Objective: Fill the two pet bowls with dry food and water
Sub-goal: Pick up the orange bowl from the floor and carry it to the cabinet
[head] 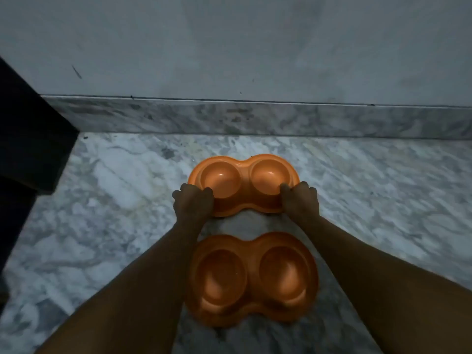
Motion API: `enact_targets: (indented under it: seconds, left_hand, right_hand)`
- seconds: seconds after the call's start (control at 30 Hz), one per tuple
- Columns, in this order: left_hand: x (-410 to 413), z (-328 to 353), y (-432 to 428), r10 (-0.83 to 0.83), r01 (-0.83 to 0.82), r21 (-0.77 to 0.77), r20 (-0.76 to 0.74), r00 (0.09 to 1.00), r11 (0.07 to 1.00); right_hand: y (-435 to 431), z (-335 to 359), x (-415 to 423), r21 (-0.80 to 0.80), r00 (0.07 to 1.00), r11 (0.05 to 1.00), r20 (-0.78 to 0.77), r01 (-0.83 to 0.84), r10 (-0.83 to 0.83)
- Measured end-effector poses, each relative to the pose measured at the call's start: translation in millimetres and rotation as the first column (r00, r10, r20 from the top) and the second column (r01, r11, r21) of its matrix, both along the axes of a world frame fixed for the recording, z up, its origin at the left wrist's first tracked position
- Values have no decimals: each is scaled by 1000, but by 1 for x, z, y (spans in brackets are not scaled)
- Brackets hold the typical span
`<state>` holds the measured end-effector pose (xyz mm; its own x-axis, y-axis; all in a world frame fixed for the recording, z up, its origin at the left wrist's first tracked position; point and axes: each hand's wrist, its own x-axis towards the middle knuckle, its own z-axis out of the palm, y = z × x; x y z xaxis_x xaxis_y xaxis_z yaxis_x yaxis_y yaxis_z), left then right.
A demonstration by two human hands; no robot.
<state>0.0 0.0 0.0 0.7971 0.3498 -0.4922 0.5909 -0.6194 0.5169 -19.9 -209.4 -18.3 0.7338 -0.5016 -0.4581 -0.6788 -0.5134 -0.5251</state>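
Two orange double pet bowls lie on the marble floor, one behind the other. The far bowl [244, 181] has two round wells, both dry and with nothing in them. My left hand [192, 200] grips its near left rim and my right hand [300, 200] grips its near right rim. The near bowl [251, 279] sits between my forearms in their shadow, untouched; its two wells also look bare. No food or water container is in view.
A marble skirting [255, 118] and a pale wall [229, 47] run across just behind the far bowl. A dark piece of furniture or door [28, 139] stands at the left edge. Marble floor [383, 187] spreads to both sides.
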Motion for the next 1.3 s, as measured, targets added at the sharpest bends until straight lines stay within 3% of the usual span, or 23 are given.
enact_targets:
  seconds: [0.23, 0.4, 0.6, 0.97, 1.13, 1.3]
  left_hand:
    - [0, 14, 2, 42, -42, -3, -6, 999, 999]
    - [-24, 99, 7, 62, -61, 35, -29, 998, 998]
    - [-67, 261, 20, 94, -93, 29, -52, 994, 995]
    - [-143, 577, 41, 153, -152, -32, 43, 987, 988]
    - [-191, 679, 50, 198, -192, -62, 113, 974, 979]
    - [-265, 758, 65, 294, -280, -100, 187, 937, 955]
  right_hand:
    - [-2, 9, 0, 31, 998, 998, -18, 57, -57]
    - [6, 90, -28, 36, 996, 996, -43, 77, -76]
    - [22, 263, -72, -2, 993, 995, -67, 95, -95]
    - [42, 582, -145, 25, 991, 992, 53, 122, -123]
    - [45, 676, -180, 101, 977, 990, 183, 95, -112]
    - [51, 761, -226, 110, 971, 993, 237, -49, 22]
